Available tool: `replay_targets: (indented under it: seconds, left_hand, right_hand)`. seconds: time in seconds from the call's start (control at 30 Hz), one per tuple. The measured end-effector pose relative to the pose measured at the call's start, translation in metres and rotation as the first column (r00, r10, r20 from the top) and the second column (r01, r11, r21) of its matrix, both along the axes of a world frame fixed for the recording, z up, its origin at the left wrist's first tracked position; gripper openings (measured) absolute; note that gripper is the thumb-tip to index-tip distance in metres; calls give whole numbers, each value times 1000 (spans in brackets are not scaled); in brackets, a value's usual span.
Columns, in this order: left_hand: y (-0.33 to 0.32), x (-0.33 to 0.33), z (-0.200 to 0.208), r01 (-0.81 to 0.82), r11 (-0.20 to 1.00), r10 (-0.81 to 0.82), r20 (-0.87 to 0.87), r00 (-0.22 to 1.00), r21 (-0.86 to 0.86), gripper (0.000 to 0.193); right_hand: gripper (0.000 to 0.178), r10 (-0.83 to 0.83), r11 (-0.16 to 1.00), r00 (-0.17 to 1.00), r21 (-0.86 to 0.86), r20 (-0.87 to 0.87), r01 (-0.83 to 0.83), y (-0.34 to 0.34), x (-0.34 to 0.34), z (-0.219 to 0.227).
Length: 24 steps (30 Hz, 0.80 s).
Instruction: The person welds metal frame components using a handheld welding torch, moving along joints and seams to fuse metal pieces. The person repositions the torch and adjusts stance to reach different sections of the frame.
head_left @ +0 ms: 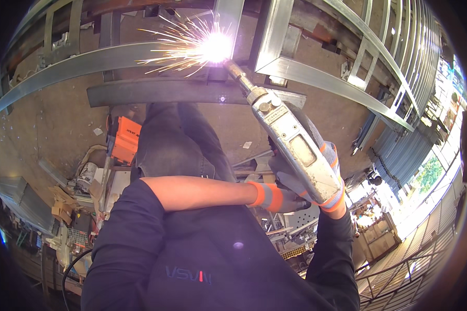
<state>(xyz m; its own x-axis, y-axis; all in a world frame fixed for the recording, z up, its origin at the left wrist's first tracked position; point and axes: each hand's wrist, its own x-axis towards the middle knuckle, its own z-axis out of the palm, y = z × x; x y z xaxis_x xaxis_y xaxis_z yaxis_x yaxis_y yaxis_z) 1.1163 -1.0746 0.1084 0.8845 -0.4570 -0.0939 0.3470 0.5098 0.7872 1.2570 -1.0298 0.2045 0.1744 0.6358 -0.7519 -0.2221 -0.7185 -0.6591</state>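
A long, pale, worn welding gun [293, 145] points up and to the left. From its nozzle a white glare and orange sparks [210, 49] burst at the joint of a lying metal bar [104, 61] and an upright-running one [232, 20]. My right hand [324, 150], in a grey glove with orange bands, is closed round the gun, which covers most of its fingers. Across my body comes my left forearm. The gloved left hand [288, 201] rests by the right wrist beneath the gun's rear end; its fingers are largely hidden there.
Another metal frame [316, 75] stands right of the sparks. A loose dark bar [192, 92] lies across in front of my legs. An orange box-shaped machine [125, 140] sits left of my legs. Stacked corrugated sheets [404, 150] are at right, cluttered tools and scraps behind.
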Motion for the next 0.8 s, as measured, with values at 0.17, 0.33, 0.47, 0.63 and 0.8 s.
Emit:
replay_targets:
  seconds: [0.17,0.33,0.47,0.63,0.8]
  left_hand:
    - [-9,3,-2,84,996,-84,8,996,40,52]
    - [-56,-13,-22,-74,989,68,-49,996,-126,52]
    - [-23,-5,-10,-109,993,110,19,994,-53,49]
    - [-13,1,-7,-125,992,123,68,990,28,44]
    - [-47,-2,-12,83,990,-105,207,973,115,47]
  right_hand:
    - [49,65,994,994,78,92,-72,8,-3,5]
    - [50,161,984,965,46,208,-175,16,-3,4]
    - [53,103,995,988,-15,119,-101,9,-1,2]
    - [70,171,985,982,-23,84,-170,-3,2,1]
    - [59,142,989,973,12,181,-146,9,-4,17]
